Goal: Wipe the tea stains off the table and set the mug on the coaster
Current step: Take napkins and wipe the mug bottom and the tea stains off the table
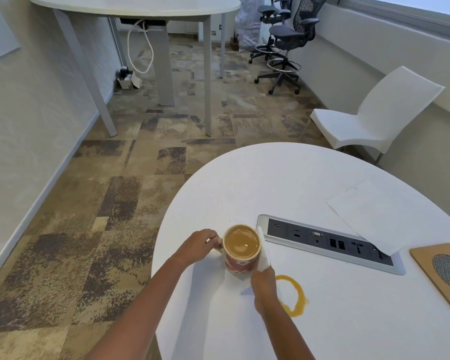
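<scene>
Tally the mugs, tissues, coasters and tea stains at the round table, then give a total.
Mug: 1
White tissue: 1
Tan coaster: 1
Tea ring stain: 1
Total: 4

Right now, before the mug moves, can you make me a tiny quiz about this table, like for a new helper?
1. True or false: the mug stands on the coaster.
2. The tea ring lies: A) by the right hand, B) under the mug, C) on the coaster.
3. Fill in: the left hand grips the mug's ____.
Key: 1 false; 2 A; 3 handle.
</scene>
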`<state>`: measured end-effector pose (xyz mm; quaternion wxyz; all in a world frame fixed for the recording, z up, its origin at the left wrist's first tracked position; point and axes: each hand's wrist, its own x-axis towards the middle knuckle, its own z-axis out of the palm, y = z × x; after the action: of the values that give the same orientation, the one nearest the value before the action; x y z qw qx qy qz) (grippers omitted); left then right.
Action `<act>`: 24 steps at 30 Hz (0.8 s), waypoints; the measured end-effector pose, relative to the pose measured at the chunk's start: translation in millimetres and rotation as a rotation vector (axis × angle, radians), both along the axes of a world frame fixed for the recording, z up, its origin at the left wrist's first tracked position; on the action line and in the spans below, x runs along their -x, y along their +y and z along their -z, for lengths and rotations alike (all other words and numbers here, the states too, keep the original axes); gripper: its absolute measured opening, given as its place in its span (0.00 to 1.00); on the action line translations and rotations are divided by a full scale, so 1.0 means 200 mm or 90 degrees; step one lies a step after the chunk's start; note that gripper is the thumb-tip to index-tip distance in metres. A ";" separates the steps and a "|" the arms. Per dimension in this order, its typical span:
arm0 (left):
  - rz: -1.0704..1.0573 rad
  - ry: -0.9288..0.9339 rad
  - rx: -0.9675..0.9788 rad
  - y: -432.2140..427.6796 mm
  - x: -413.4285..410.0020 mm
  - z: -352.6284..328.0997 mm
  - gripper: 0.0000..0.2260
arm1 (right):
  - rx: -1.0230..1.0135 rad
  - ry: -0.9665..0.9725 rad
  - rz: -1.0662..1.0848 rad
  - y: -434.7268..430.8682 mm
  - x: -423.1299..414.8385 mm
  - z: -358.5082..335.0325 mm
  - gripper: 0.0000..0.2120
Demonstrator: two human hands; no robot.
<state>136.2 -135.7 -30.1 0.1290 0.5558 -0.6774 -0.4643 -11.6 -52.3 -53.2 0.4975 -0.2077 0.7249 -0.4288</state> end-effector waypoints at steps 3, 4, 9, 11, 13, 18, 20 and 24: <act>-0.038 0.094 -0.067 0.00 0.01 -0.01 0.15 | -0.009 -0.016 0.000 0.03 0.00 0.01 0.19; -0.059 0.116 -0.085 0.01 0.02 -0.01 0.16 | -0.010 -0.023 0.004 0.03 0.00 0.00 0.18; -0.185 0.203 -0.134 0.03 0.08 0.05 0.21 | -0.003 -0.030 0.015 0.02 0.04 0.01 0.07; -0.236 0.216 -0.146 0.03 0.11 0.06 0.22 | -0.001 -0.031 0.020 0.01 0.05 0.01 0.10; -0.263 0.238 -0.165 0.02 0.12 0.06 0.22 | 0.002 -0.048 0.020 0.00 0.05 0.02 0.12; -0.311 0.342 -0.223 0.03 0.13 0.08 0.20 | 0.061 -0.167 0.044 0.00 0.09 0.01 0.10; -0.325 0.374 -0.236 0.04 0.14 0.08 0.18 | 0.067 -0.231 0.082 0.01 0.11 0.00 0.09; -0.335 0.402 -0.252 0.05 0.14 0.08 0.18 | 0.069 -0.273 0.110 0.03 0.16 0.00 0.10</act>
<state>109.1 -125.3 -47.0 0.3339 0.5545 -0.3385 -0.6830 -44.2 -45.6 -53.6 0.5894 -0.0755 0.5937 -0.5427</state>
